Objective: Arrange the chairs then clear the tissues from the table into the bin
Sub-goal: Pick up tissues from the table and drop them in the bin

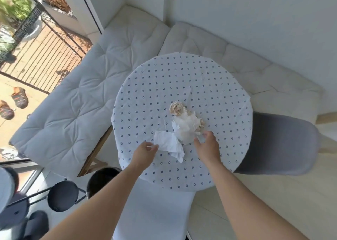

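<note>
Head view: on the round counter (182,86) the left hand (145,153) pinches the near edge of a flat white tissue (168,144). The right hand (207,144), fingers loosely spread, reaches the crumpled tissue pile (186,124), touching its near side. A dark bin (102,181) stands below left. The loose balls at the far side may roll away or be left behind if the grab is shallow.
</note>
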A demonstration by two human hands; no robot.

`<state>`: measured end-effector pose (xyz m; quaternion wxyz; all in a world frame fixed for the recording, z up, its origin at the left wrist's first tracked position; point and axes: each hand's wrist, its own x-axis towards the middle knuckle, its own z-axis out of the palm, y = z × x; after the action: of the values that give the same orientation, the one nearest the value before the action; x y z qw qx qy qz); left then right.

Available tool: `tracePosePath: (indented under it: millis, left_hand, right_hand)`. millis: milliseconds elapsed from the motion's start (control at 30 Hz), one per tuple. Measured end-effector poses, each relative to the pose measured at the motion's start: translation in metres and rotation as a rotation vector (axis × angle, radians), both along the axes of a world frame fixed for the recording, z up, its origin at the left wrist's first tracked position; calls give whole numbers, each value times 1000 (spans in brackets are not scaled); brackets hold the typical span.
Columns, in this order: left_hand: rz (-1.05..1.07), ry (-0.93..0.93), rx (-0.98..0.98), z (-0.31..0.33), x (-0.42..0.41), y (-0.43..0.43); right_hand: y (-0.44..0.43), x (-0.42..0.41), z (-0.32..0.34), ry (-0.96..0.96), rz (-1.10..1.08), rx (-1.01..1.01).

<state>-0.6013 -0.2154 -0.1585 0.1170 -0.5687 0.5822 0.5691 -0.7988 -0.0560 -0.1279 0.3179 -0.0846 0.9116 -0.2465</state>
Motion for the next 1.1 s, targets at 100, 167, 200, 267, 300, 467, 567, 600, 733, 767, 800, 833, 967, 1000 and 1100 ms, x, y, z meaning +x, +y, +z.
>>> tracePosePath:
  millis: [100,167,200,267,300,467,567,600,733,767,800,833,967,1000,1100]
  left_hand:
    - [178,26,88,-18,-14,2]
    - [253,27,137,-27,-23,1]
    - [255,12,144,-31,-27,1]
    - [219,-18,114,-37,-34,-1]
    - [193,-31,82,-38,-37,-1]
    - [77,-77,-15,-45,-42,-6]
    - [56,-46,-21,-40,-37,-8]
    - [54,-24,-20,-36,-34,-8]
    - [100,90,53,-25,-11,-14]
    - [113,109,69,-22,-4,-16]
    - [126,126,81,-18,3,-17]
    - [135,141,85,-13,9,-19]
    - [179,212,83,8,36,-23]
    - [191,225,86,12,43,-23]
    - [204,247,86,26,61,-19]
  right_hand:
    - [-11,1,-15,-24,-51,-38]
    - [-20,3,-21,-38,-77,-45]
    - [-25,4,-22,-41,-94,-50]
    - [-35,6,-24,-22,-118,-65]
    - [-39,6,-24,-10,-121,-67]
    - [-52,0,-26,47,-78,-25]
    - [-51,-1,-18,43,-99,-27]
    - [-49,0,-14,38,-122,-35]
    - [-33,10,9,12,-185,-94]
    - [-28,13,15,0,-204,-106]
    - [-22,16,21,-9,-222,-120]
    - [-17,19,27,-20,-239,-140]
    - [1,31,50,-49,-284,-249]
    - [5,33,55,-53,-291,-270]
    - [17,44,75,-72,-291,-322]
